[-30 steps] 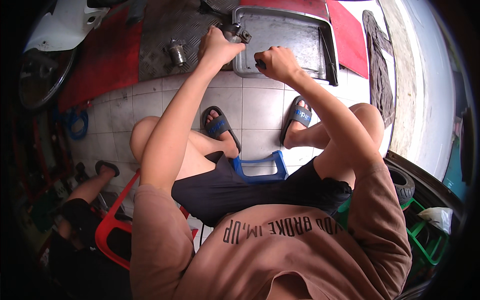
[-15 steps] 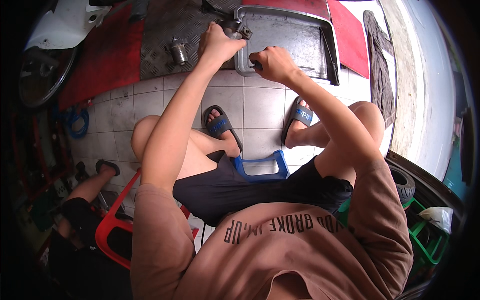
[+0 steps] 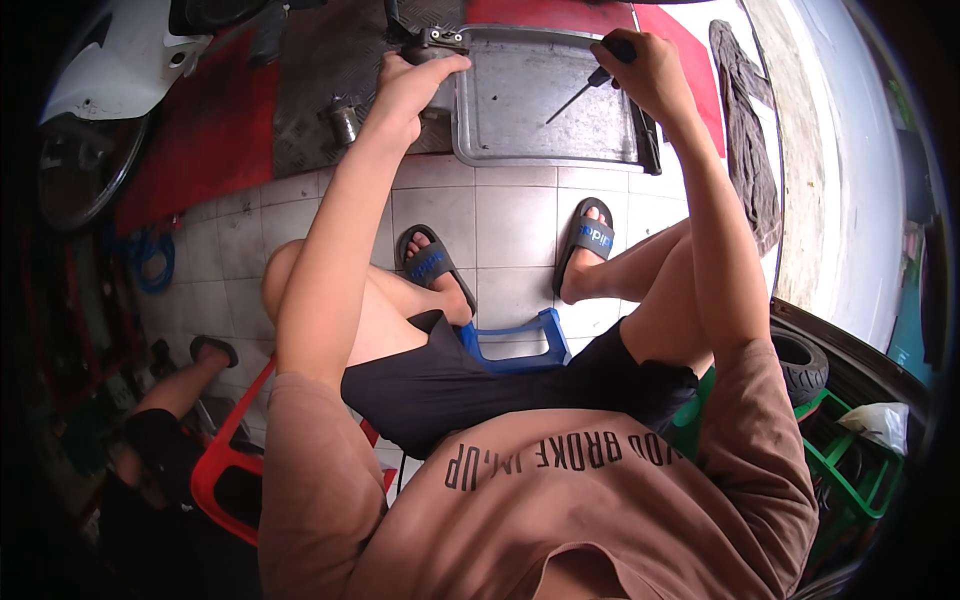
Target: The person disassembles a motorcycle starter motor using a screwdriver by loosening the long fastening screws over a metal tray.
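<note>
Black-handled screwdriver (image 3: 599, 76), thin and straight

Repair workshop: screwdriver (image 3: 600, 76), metal tray (image 3: 510, 130), 1 tyre (image 3: 804, 380)

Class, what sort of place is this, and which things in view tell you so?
Probably a repair workshop, perhaps for motorbikes: the right hand holds a screwdriver, beside it lies a metal tray, and there is a loose tyre.

Counted in view are one screwdriver (image 3: 600, 77), one tray (image 3: 545, 152), two metal parts (image 3: 344, 124), three sandals (image 3: 428, 265), one blue stool (image 3: 512, 362), one blue hose (image 3: 152, 264) and one white bag (image 3: 882, 428).
</note>
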The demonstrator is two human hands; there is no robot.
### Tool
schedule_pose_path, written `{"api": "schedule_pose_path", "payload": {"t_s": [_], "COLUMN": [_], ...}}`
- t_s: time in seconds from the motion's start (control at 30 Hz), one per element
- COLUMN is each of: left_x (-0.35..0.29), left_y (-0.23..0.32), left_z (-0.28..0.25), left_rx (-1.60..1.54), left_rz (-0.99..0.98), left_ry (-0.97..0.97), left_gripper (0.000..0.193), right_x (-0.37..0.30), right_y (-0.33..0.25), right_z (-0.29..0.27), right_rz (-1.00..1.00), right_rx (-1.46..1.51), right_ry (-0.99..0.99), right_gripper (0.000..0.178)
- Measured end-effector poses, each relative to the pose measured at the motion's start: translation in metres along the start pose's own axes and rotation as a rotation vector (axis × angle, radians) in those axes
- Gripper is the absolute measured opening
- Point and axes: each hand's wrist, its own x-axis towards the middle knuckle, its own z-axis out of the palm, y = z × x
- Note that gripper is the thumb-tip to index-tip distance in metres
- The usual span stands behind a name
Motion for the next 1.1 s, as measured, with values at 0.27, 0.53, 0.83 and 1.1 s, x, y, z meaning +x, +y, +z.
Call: {"api": "schedule_pose_path", "payload": {"t_s": [0.27,0.53,0.83,1.1], "left_x": [-0.012,-0.009,-0.007,-0.013], "left_y": [0.009,0.008,0.005,0.012], "left_z": [0.002,-0.002,-0.006,-0.003], "left_rx": [-0.050,-0.056,-0.023,-0.036], "left_rz": [-0.054,-0.047,-0.041,-0.063], "left_ry": [-0.038,-0.103,-0.117,-0.047], "left_gripper": [0.028,0.029,0.032,0.024], "right_x": [0.002,0.003,0.000,-0.005], "right_y": [-0.005,-0.010,-0.009,-0.019], "right_z": [0.024,0.032,0.037,0.030], "right_rz": [-0.081,-0.133,-0.212,-0.226], "right_rx": [0.021,-0.014,0.021,0.003], "right_ry": [-0.004,0.023,0.052,-0.051], "right_gripper": [0.019,0.019,0.018,0.017]}}
